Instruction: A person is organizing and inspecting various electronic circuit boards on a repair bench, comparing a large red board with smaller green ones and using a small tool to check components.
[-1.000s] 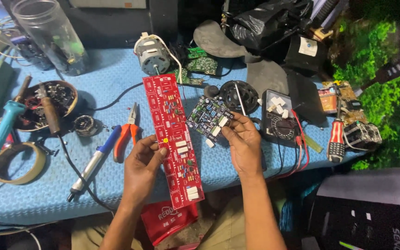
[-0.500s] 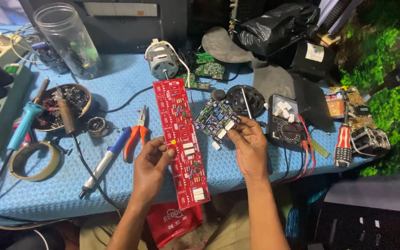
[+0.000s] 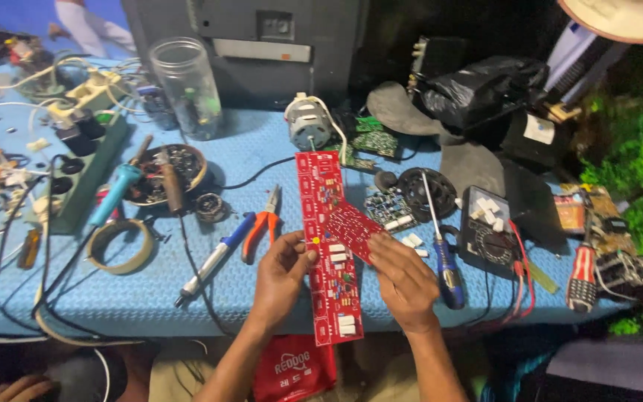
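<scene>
A person's left hand [image 3: 280, 272] pinches the left edge of a long red circuit board [image 3: 327, 246], fingers curled around it, above a blue table [image 3: 150, 298]. The right hand [image 3: 405, 281] grips a smaller red board [image 3: 353, 225] (laid slantwise across the long one), thumb on top. Orange pliers [image 3: 262, 227] and a blue screwdriver [image 3: 446, 269] lie nearby.

Bright cool light from above on the blue table [image 3: 150, 298], soft short shadows under tools, lamp shade [image 3: 619, 18] overexposed at top right, dark murk along the table's far edge, slight motion blur throughout, wide-angle bending at frame edges
</scene>
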